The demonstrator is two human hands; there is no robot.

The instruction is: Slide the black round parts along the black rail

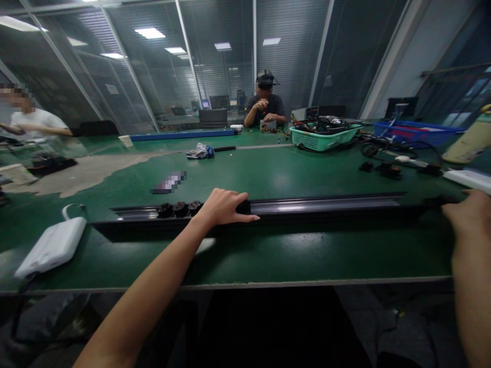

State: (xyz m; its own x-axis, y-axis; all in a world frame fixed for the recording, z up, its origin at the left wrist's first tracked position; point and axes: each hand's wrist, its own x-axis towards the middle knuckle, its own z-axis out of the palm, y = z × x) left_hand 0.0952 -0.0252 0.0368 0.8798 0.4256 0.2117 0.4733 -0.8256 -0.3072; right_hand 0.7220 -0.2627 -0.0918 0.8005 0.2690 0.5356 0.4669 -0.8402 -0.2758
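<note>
A long black channel rail (322, 207) lies lengthwise across the green table in front of me. Several round black socket-like modules (180, 208) sit in a row inside its left part. My left hand (224, 207) is over the middle of the rail, thumb and forefinger around a dark block (243, 206) seated in the channel. That block is mostly covered by the hand. Past the rail's right end, my right hand (470, 212) is blurred at the picture's edge, close to a dark item (441, 200). Its fingers do not show clearly.
A white adapter box (53, 245) with a cable lies left. Beyond the rail are a phone (169, 182), a grey-blue glove (200, 151), a green basket (326, 138) of cables and a blue tray (414, 132). Black parts (387, 170) lie at right. Two people sit across the table.
</note>
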